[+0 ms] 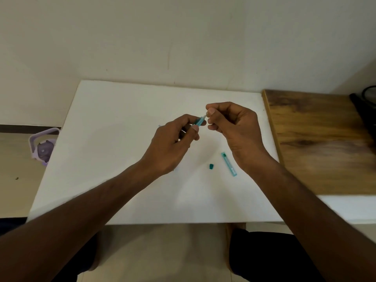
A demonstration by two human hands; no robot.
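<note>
My left hand (173,143) grips a translucent blue mechanical pencil (199,122) above the middle of the white table (114,159), its upper end tilted up to the right. My right hand (234,127) pinches that upper end between thumb and forefinger; what sits under the fingertips is too small to tell. A slim teal lead case (229,164) lies flat on the table below my right wrist. A small dark-teal cap (211,166) lies just left of the case.
A wooden board (317,143) covers the surface to the right of the white table. A dark object (366,102) sits at its far right edge. A lilac container (43,147) stands on the floor to the left. A wall rises behind the table.
</note>
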